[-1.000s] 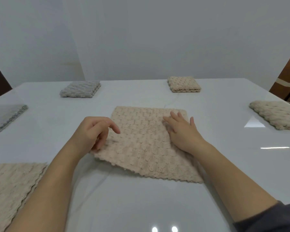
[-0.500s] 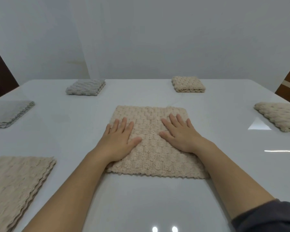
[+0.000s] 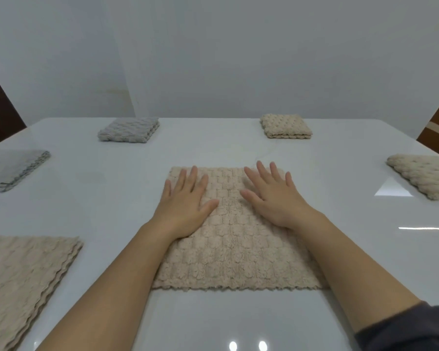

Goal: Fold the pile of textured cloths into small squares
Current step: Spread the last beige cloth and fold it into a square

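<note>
Beige textured cloth (image 3: 236, 252) is lying flat in the middle of the white glossy bench (image 3: 238, 320), directly in front of the person, with its scalloped near edge running parallel to the bench's front side. Both hands are resting on the far half of this cloth, palms down. The left hand (image 3: 185, 206) is pressing on the left part, and its fingers (image 3: 192, 178) are lying straight and spread, grasping nothing. The right hand (image 3: 274, 198) is pressing on the right part in the same way, with its fingers (image 3: 262, 171) released and reaching to the far edge. The two thumbs are pointing toward each other, apart.

At the near left corner, a pile of beige cloths (image 3: 23, 279) is sitting unfolded, partly cut by the picture's edge. Further on the left, a grey flat stack (image 3: 10, 168) is lying near the bench's side. At the far side, a grey folded square (image 3: 129, 129) and a beige folded square (image 3: 285, 125) are sitting well apart. On the right, a cream cloth (image 3: 426, 173) is lying near the edge. A dark sleeve (image 3: 416, 330) is covering the right upper arm.
</note>
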`<state>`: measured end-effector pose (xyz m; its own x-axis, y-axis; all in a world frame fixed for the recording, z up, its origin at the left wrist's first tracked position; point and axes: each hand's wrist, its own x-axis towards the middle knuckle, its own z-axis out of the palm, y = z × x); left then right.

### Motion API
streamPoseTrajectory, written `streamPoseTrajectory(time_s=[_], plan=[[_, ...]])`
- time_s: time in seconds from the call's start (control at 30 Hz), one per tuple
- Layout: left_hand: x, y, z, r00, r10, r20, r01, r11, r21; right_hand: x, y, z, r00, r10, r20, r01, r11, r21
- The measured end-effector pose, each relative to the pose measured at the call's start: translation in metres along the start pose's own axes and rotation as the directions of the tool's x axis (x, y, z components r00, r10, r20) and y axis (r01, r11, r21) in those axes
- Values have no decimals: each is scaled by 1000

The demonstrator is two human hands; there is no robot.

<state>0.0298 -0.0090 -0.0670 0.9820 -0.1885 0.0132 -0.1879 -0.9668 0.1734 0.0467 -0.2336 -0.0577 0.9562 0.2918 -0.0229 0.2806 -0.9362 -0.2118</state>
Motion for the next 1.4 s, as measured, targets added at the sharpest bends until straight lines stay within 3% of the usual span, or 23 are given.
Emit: streamPoseTrajectory(time_s=[0.1,0.3,0.5,0.63,0.83,0.97,1.2,1.3,1.4], plan=[[2,-6,7,995,-48,88,48,999,0,2,1,8,992,30,123,-24,999,-44],[-14,-2,-1,976,-70,205,66,997,28,-7,1,4,976,34,217,-17,997,-79],[-3,2,-9,999,35,0,-35,998,-53,-1,-11,6,1000,-23,6,23,1000,-8],[4,1,8,996,45,81,-44,999,-7,6,-16,17,997,-7,72,10,999,-49],[-4,-13,2,993,-116,31,117,993,-28,11,-12,18,996,56,66,-53,998,-42],[-19,-5,3,998,-11,67,13,1000,-21,8,-8,15,998,25,58,-24,1000,-18],[-23,-9,-1,994,-7,110,5,1000,22,-9,-3,7,999,37,28,-36,999,-35],[-35,0,-9,1000,-22,22,22,1000,-2,-27,-18,3,1000,18,-22,-18,1000,-18],[-53,29,-4,998,63,-20,-63,998,3,-48,-45,14,999,-49,22,50,998,-36]])
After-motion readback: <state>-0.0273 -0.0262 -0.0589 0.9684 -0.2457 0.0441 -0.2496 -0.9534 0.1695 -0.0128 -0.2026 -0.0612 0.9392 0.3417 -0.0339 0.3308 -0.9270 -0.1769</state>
